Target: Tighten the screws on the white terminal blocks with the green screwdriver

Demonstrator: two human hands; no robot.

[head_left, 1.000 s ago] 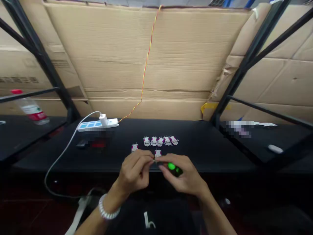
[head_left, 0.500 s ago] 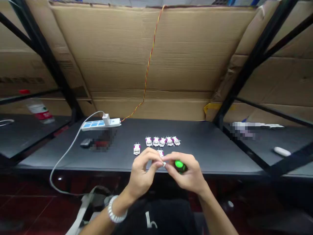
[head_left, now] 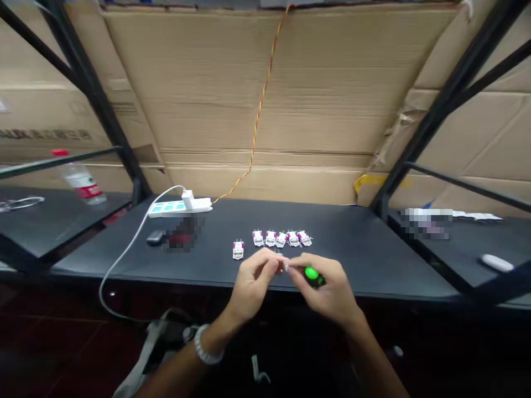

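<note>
Head view, sole view available. The left hand (head_left: 252, 284) and right hand (head_left: 327, 284) meet at the fingertips, above the near edge of the tabletop (head_left: 365, 271). Between them sits a tiny white part (head_left: 286, 267); its exact shape is too small to tell.

Handling, as judged: the part appears very light, probably stiff plastic, and easily dropped or bent if squeezed hard. Its edges, taken between thumb tip and forefinger, would be the proper hold.

State of hands: the left pinches the part between thumb and forefinger. The right has thumb and forefinger closed at the part's other side, and also carries a green-ended tool (head_left: 312, 273) within its curled fingers; the tool's type cannot be determined.

Pose: both forearms rise from below and converge; the wrists are apart, the fingertips together. A pale bracelet (head_left: 207, 347) is worn on the left wrist.

Surroundings: five white-and-purple blocks (head_left: 270, 238) lie in a row just beyond the fingertips. A single block (head_left: 238, 250) lies beyond the left hand, apart from the row. Another is mostly hidden directly behind the fingertips. A power strip (head_left: 168, 208) lies farther off, beyond and left of the left hand.
</note>
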